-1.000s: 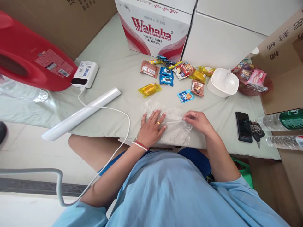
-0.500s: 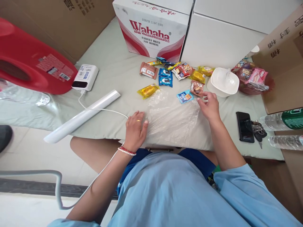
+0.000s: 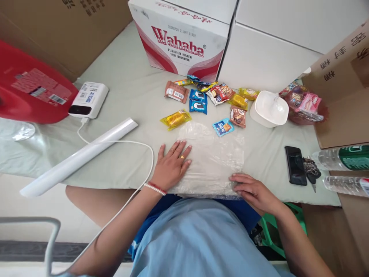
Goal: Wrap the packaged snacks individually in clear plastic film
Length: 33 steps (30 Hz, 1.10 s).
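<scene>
A clear plastic sheet point(image 3: 211, 154) lies spread flat on the grey-green table point(image 3: 129, 88) just in front of me. My left hand point(image 3: 172, 164) rests flat on the sheet's left edge, fingers spread, a ring on one finger and a bead bracelet at the wrist. My right hand point(image 3: 250, 187) lies palm down on the sheet's near right corner, fingers stretched along the edge. Several small snack packets point(image 3: 201, 100) are scattered just beyond the sheet; a yellow one point(image 3: 175, 118) and a blue one point(image 3: 223, 127) lie closest.
A white roll point(image 3: 79, 156), a white power bank point(image 3: 88, 99) with its cable, and a red jug point(image 3: 31, 92) lie at left. A Wahaha carton point(image 3: 181, 36) stands behind. A white bowl point(image 3: 269, 109), bagged snacks point(image 3: 305, 103), phone point(image 3: 294, 164), keys and bottles point(image 3: 343, 157) sit right.
The sheet went from bunched between both hands to spread out flat. My right hand swept up toward the packets and then came back down to the near right corner; my left hand slid onto the left edge.
</scene>
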Each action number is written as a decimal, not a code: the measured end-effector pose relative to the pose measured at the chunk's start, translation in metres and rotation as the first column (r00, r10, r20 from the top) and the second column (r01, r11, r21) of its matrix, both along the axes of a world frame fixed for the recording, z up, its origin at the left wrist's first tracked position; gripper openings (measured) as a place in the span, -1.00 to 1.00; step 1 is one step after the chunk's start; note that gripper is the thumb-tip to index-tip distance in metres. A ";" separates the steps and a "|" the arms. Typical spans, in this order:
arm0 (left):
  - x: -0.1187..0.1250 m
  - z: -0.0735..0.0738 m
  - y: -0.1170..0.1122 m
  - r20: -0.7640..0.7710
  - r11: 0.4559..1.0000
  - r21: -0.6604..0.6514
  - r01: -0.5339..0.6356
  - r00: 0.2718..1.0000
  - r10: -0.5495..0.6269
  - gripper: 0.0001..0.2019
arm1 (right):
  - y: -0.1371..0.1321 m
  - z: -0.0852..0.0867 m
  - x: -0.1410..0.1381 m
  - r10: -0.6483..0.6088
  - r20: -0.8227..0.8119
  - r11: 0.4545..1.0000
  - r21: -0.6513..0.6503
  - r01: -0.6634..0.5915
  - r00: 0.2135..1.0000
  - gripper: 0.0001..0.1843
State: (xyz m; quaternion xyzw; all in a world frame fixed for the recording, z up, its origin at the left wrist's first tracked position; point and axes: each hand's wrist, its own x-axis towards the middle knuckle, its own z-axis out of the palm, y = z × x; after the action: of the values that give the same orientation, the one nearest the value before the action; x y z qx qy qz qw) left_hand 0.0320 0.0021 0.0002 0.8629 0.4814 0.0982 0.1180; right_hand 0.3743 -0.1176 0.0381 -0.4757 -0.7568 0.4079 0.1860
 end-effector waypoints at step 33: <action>-0.012 0.000 -0.008 0.118 1.000 -0.003 -0.027 0.993 0.027 -0.51 | 0.355 -0.006 -0.093 -0.090 0.491 0.946 0.315 -0.080 0.867 -0.40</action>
State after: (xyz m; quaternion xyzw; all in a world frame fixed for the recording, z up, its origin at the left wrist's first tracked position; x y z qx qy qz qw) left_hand 0.0205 -0.0059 -0.0003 0.8490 0.4852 0.1503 0.1456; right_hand 0.2815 0.2377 0.0318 -0.5294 -0.8345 0.1402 0.0609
